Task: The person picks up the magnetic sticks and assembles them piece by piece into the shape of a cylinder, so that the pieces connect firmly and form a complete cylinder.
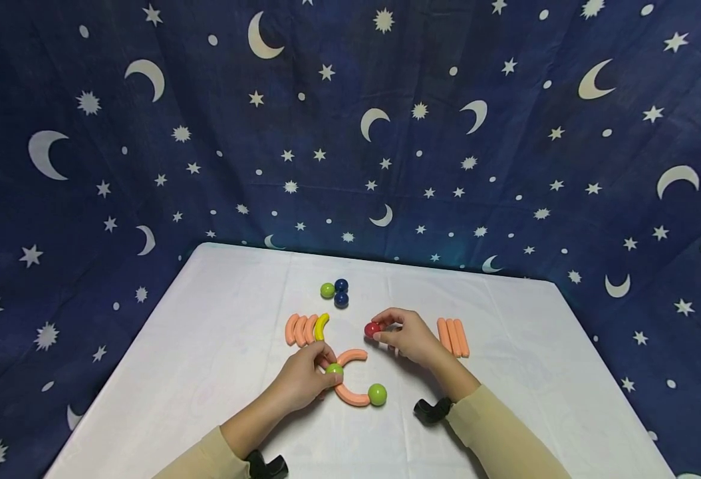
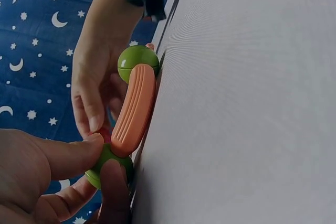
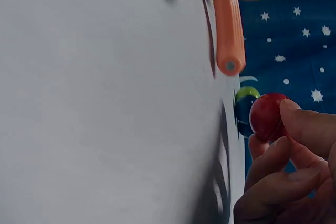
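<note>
On the white table [image 1: 207, 346] lies a chain of two curved orange pieces [image 1: 350, 396] joined by a green ball [image 1: 334, 369], with a second green ball [image 1: 377, 394] at its near end. My left hand [image 1: 305, 379] pinches the joining green ball [image 2: 107, 163] between thumb and fingers. My right hand [image 1: 407, 336] pinches a red ball [image 1: 372, 328] just right of the upper orange curve [image 1: 352, 356]. In the right wrist view the red ball [image 3: 268, 116] sits at my fingertips [image 3: 294, 121], near the end of an orange piece [image 3: 230, 30].
Behind the hands lie three curved orange pieces [image 1: 300, 329] with a yellow one [image 1: 321, 326], a green ball [image 1: 327, 290] with two dark blue balls [image 1: 341, 293], and straight orange sticks [image 1: 453, 336] at the right. A star-and-moon cloth [image 1: 350, 133] surrounds the table.
</note>
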A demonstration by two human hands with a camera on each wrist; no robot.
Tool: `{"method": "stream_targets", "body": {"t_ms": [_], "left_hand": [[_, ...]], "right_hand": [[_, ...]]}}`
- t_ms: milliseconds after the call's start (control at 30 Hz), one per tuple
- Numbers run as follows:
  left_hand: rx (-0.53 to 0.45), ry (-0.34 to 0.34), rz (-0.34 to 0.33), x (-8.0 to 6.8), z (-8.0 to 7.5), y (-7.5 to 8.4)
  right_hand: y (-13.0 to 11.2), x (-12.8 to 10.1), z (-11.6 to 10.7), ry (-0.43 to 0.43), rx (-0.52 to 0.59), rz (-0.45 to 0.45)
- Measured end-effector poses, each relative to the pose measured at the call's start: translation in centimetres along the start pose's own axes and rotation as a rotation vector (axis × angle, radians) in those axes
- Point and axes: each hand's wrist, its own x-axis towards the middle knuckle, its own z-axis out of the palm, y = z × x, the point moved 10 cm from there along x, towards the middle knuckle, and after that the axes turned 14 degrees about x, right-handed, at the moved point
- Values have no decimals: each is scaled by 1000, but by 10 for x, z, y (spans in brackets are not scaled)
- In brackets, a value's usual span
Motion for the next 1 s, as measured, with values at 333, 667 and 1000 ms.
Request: {"method": "stream_targets", "body": {"t_ms": [333, 667, 1000], "left_hand": [[10, -6, -7, 1, 0, 1], [2, -6, -5, -2, 0, 1], [15, -8, -8, 0, 1, 0]], "right_hand": [[9, -29, 3, -24, -69, -18], [11, -37, 11, -30, -74, -57], [15, -39, 11, 20, -61, -49]]}}
